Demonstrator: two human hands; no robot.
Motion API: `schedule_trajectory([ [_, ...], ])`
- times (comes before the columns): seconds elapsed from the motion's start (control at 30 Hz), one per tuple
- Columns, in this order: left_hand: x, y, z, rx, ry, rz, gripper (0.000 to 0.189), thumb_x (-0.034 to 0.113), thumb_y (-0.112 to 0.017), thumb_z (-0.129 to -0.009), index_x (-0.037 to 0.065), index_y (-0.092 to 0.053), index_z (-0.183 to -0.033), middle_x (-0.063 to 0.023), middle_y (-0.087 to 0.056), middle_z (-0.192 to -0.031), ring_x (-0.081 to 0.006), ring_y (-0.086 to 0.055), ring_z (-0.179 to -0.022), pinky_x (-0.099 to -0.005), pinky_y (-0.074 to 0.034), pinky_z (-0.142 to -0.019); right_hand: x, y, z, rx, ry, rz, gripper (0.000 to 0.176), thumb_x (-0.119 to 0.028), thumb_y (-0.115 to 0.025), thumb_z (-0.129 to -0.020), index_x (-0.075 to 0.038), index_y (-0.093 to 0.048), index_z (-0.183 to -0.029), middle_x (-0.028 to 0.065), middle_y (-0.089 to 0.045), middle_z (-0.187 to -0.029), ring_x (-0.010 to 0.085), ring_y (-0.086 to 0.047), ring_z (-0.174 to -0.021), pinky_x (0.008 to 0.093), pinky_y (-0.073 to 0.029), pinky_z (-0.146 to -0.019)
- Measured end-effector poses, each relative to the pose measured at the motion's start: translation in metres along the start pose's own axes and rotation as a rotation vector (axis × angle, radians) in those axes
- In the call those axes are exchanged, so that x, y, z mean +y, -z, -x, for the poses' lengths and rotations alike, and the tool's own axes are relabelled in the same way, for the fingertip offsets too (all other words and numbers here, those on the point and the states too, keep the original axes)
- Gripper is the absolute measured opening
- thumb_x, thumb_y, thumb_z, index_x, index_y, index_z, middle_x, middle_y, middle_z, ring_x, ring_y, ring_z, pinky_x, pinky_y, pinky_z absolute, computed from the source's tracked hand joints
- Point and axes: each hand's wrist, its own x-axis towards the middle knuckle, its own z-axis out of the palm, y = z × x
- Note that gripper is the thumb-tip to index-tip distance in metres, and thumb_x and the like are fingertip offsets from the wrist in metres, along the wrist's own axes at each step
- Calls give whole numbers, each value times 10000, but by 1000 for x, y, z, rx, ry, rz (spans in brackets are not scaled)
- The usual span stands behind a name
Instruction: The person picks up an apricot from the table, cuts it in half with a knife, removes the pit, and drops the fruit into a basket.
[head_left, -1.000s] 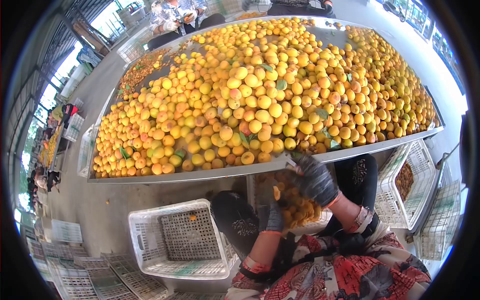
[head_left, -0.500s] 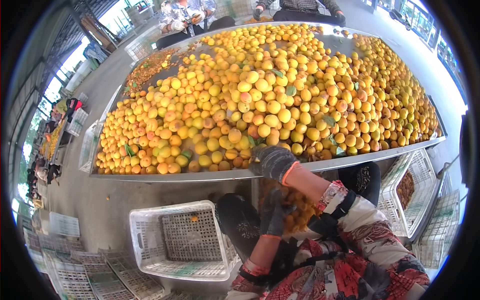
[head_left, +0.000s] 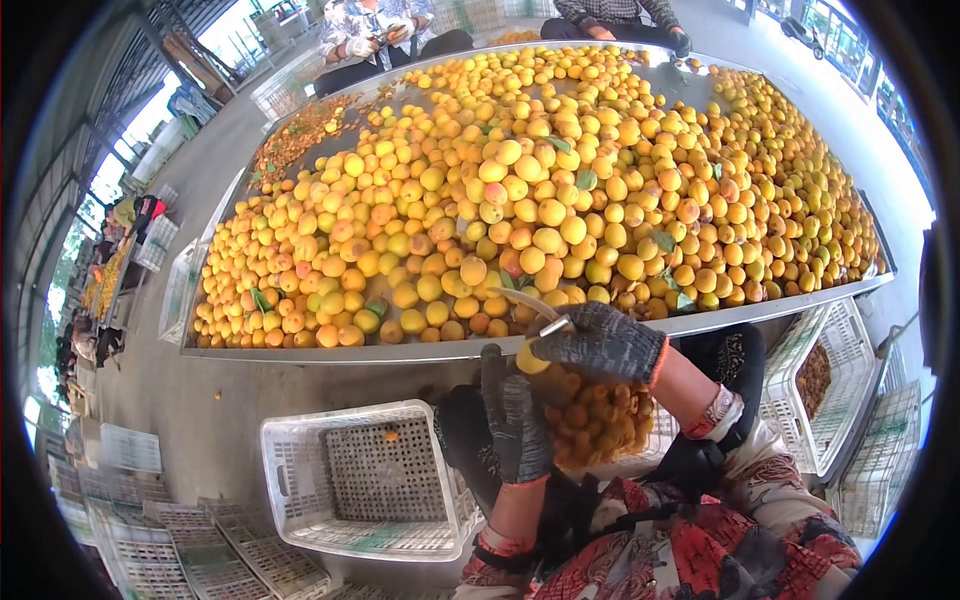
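My right hand [head_left: 605,342], in a dark grey knit glove, is closed on a knife [head_left: 522,301] with a curved blade that points left over the table's front edge. A yellow apricot [head_left: 532,358] sits at this hand's fingertips, below the blade. My left hand [head_left: 516,425], gloved the same way, is raised just left of the apricot with its fingers stretched upward. Beneath both hands, a heap of orange-brown apricot pieces [head_left: 600,420] lies between my knees. In front spreads a big pile of whole apricots [head_left: 430,220] with a few green leaves.
The metal table [head_left: 440,352] has a raised rim. A white crate [head_left: 350,540] with one small orange piece stands at my left, and another crate [head_left: 830,400] holding brown-orange pieces at my right. Two people [head_left: 375,30] sit across the table. More crates [head_left: 180,560] lie lower left.
My right hand has drawn back from the pile's front edge toward my left hand, and the knife and an apricot now show. My left hand has risen, fingers extended.
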Motion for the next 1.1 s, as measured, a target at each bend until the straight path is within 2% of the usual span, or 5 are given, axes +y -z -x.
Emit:
schedule_trajectory([
  [0.47,-11,4,-6,-149,155,435,442,269,-514,-873,11,-432,-1223,-88,-497,-1168,-195,-497,-1041,-310,-430,-873,58,-10,41,131,404,-653,426,-114,-609,-801,4,-452,-1179,106,-574,-1021,171,-548,-949,280,-433,-823],
  [0.67,-27,12,-8,-152,-17,17,438,310,-514,-872,30,-448,-1203,-68,-511,-1151,-191,-496,-1045,-324,-410,-902,46,-19,67,237,583,309,429,-63,-576,-795,-7,-446,-1200,195,-556,-1031,322,-554,-944,349,-454,-791],
  [0.73,-13,2,-5,-130,234,500,431,347,-508,-872,53,-466,-1184,-60,-527,-1124,-182,-512,-999,-306,-419,-865,60,-24,68,418,922,1010,407,-78,-549,-816,-11,-446,-1204,196,-562,-1000,333,-565,-903,362,-462,-753],
  [0.83,-31,7,-10,-68,201,424,446,372,-501,-870,66,-464,-1193,-59,-535,-1111,-182,-520,-969,-293,-423,-834,63,-36,66,295,554,698,381,-163,-565,-747,-58,-562,-1113,135,-501,-1154,207,-539,-989,317,-463,-771],
  [1.1,-5,-7,1,-215,226,458,433,338,-461,-893,45,-421,-1210,-72,-513,-1125,-182,-511,-1014,-292,-415,-879,33,-51,71,378,533,448,418,-68,-539,-832,21,-417,-1222,200,-556,-1042,310,-579,-902,347,-461,-758],
])
